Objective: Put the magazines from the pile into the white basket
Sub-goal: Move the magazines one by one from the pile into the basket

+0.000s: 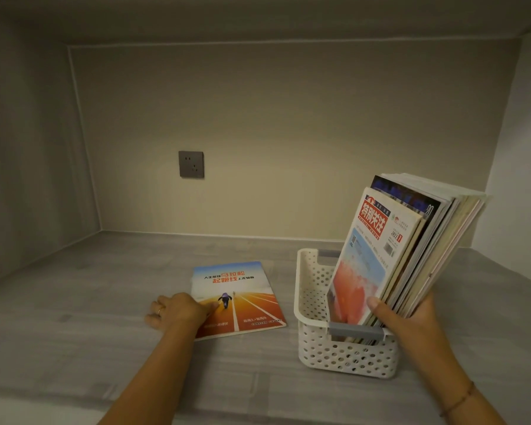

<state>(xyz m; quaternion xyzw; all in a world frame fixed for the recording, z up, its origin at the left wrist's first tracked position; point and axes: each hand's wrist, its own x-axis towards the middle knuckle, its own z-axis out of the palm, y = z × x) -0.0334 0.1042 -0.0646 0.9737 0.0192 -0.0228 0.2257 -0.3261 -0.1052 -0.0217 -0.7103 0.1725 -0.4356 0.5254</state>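
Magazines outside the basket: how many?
1 magazine: flat on the counter left of the basket, left hand touching it. Others may hide beneath.

Head-worn wide-angle camera, close, looking forward-down across counter (74, 348) toward back wall (288, 133).

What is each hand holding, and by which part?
The right hand grips the stack of magazines near its lower edge, thumb on the front cover. The left hand holds nothing; its thumb only touches the flat magazine.
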